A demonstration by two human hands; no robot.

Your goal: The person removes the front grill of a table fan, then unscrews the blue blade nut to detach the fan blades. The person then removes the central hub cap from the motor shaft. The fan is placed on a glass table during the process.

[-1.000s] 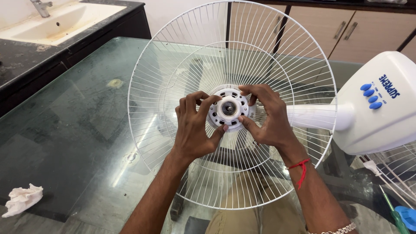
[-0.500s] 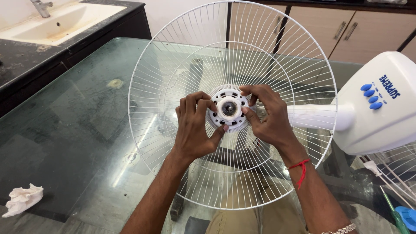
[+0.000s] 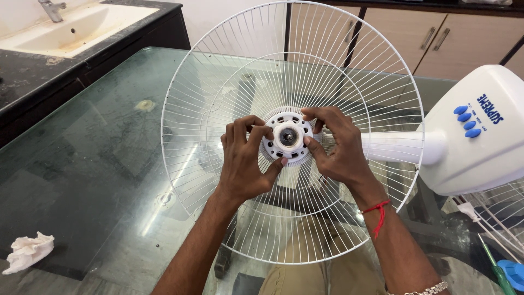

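Note:
A white wire fan guard (image 3: 234,71) stands upright over a glass table, mounted on a white fan. At its middle sits a white plastic hub ring (image 3: 287,122) around the motor shaft. My left hand (image 3: 245,161) grips the ring's left side, thumb under it and fingers over its top edge. On the ring's right side my right hand (image 3: 338,147) pinches the rim between thumb and fingers. A red thread is tied round my right wrist, and a bracelet sits lower on that forearm.
The fan's white base (image 3: 480,131) with blue buttons lies at the right. A crumpled white cloth (image 3: 27,252) rests on the glass table (image 3: 98,153) at the lower left. A sink (image 3: 76,27) is on a dark counter at the back left. Another wire guard (image 3: 499,210) and a blue object (image 3: 513,272) are at the lower right.
My right thumb has shifted up along the ring's right edge. The guard and my left hand stay where they were.

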